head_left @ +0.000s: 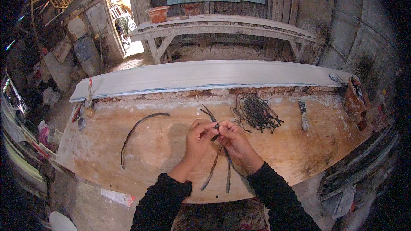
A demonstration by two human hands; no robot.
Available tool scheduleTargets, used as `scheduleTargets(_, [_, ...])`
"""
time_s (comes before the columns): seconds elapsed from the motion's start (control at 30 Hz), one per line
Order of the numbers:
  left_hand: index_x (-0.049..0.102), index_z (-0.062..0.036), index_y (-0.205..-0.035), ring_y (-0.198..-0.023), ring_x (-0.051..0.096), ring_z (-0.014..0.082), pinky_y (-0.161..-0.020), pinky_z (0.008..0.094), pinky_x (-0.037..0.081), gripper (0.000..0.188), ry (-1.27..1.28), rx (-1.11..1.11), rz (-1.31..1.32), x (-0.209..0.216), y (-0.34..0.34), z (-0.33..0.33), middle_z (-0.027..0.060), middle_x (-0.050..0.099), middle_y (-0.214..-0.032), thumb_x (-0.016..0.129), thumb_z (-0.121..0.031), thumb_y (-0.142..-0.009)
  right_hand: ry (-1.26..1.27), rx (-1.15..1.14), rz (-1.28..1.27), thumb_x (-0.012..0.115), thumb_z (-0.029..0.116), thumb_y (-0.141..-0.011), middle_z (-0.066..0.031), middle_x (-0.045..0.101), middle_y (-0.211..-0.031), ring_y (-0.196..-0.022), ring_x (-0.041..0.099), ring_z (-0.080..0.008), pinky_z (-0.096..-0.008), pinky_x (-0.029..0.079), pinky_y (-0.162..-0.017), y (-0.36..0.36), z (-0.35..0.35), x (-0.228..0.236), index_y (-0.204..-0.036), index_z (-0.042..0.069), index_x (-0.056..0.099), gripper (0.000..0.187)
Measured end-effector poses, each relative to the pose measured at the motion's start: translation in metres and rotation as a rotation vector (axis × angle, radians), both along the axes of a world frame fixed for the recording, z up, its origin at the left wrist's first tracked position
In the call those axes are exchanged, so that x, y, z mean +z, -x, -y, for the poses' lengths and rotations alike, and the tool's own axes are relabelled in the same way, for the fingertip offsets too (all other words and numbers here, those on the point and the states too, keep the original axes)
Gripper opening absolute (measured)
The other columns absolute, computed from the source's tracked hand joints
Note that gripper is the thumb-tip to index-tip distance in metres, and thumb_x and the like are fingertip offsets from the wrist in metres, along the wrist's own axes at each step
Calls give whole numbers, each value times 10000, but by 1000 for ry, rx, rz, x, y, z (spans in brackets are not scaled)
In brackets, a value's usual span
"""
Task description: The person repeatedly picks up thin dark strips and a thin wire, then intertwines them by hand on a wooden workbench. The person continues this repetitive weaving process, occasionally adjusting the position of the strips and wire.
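Note:
My left hand point(200, 133) and my right hand point(233, 139) meet over the middle of the wooden table, fingers pinched close together. Between them they grip dark, thin strips point(209, 174) near the middle. The loose ends stick out beyond my fingers at the far side and hang toward me on the near side. What exactly the fingertips do at the joint is partly hidden. To the left a single curved dark strip point(136, 129) lies apart on the tabletop. Just beyond my right hand is a tangled heap of thin black cords point(257, 113).
A long white slab point(214, 73) runs along the table's point(171, 162) far edge. A putty knife point(303, 115) lies at right, near a terracotta-coloured pot point(355, 94). Another red-handled tool point(89, 96) leans at the left end. Behind stands a whitened bench point(231, 26) bearing an orange pot point(158, 14).

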State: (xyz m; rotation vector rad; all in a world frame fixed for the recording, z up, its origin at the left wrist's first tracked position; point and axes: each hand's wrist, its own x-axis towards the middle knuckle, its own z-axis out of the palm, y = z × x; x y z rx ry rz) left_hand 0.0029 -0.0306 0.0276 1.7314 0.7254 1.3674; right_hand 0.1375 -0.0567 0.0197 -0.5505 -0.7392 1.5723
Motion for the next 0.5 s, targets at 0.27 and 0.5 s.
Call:
scheduleTargets(0.27, [580, -13, -929, -704, 533, 92, -537, 213, 455, 165, 395, -188, 167, -7, 3, -6, 37, 560, -849, 597, -78, -779, -79, -143, 244, 624, 100, -757, -11, 579, -781, -720, 518, -75, -211, 405, -664, -2, -3, -7, -830, 46, 547, 119])
scheduleTargets(0.5, [577, -11, -933, -676, 539, 82, -485, 209, 458, 166, 555, -220, 102, 1, 6, -8, 34, 583, -798, 584, -103, -795, -122, -221, 291, 623, 103, -760, 10, 571, -761, -684, 494, -62, -198, 385, -623, -2, -3, -6, -831, 51, 560, 108])
